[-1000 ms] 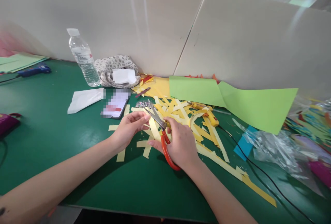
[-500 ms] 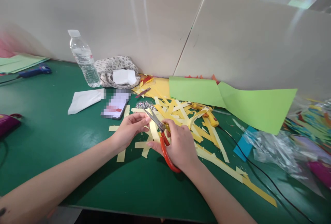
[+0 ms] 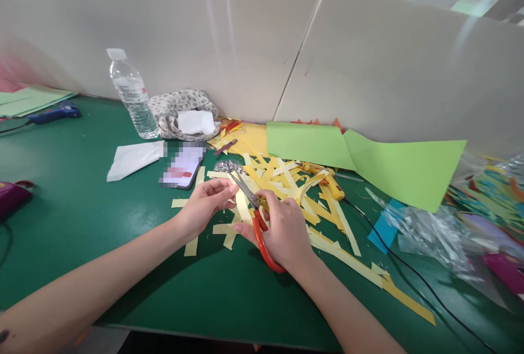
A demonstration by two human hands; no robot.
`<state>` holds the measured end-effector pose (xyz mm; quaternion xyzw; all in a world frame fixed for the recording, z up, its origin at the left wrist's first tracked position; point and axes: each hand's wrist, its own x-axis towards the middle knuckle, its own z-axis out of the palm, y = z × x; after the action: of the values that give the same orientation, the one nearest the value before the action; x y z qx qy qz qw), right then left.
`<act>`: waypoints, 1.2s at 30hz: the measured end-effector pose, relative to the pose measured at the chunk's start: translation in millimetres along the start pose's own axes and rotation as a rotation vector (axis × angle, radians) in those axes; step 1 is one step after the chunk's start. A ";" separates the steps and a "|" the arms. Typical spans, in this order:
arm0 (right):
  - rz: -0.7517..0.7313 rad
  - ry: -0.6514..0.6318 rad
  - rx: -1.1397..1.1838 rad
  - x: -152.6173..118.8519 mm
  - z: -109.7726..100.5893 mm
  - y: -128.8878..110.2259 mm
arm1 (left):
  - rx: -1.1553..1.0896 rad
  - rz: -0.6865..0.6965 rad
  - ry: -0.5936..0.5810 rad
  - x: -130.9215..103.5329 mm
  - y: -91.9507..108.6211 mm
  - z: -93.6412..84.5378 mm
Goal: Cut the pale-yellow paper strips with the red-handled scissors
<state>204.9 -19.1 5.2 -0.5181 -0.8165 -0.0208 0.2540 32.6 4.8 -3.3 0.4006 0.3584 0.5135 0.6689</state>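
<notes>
Comparing this moment with a second ago, I find the scissors (image 3: pixel 254 208) lower and their blades nearly together where they stood apart, so I judge a cut through the pale yellow strip (image 3: pixel 243 208) just made. The right hand (image 3: pixel 284 229) is closed through the red handles; the left hand (image 3: pixel 205 202) pinches the strip's upper end, just above the green table (image 3: pixel 82 207). The cut line itself is hidden behind blades and fingers, so whether the strip has parted I cannot confirm. The phone (image 3: pixel 183 165) screen is blurred.
</notes>
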 end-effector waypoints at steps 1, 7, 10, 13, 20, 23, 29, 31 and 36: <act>-0.004 0.010 -0.007 -0.2 -0.1 -0.1 | 0.002 0.001 0.002 -0.1 0.1 0.3; -0.013 0.027 -0.008 -1.1 -0.7 -1.5 | -0.005 0.005 -0.006 -1.2 0.7 1.5; -0.008 0.027 -0.009 -1.2 -1.0 -1.9 | -0.006 0.005 -0.018 -2.0 1.2 1.7; -0.015 0.034 -0.006 -1.3 -1.2 -2.2 | 0.002 0.007 -0.039 -2.4 1.7 1.7; -0.016 0.046 -0.017 -2.2 0.3 -1.4 | 0.007 0.007 -0.037 -1.3 0.9 0.7; -0.008 0.052 -0.014 -2.8 0.8 -0.7 | 0.006 0.012 -0.037 -1.3 0.4 0.0; -0.003 0.072 -0.033 -3.4 2.1 1.4 | 0.007 0.007 -0.037 -1.8 0.2 0.3; -0.002 0.073 -0.051 -3.3 2.6 2.0 | 0.008 0.001 -0.029 -1.7 0.1 0.7; 0.061 0.090 0.000 -1.3 1.0 2.1 | 0.006 -0.002 0.012 -1.3 -1.2 1.3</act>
<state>206.8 -18.9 3.3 -0.5412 -0.7881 -0.0363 0.2909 33.9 3.1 -3.7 0.3991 0.3642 0.5141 0.6661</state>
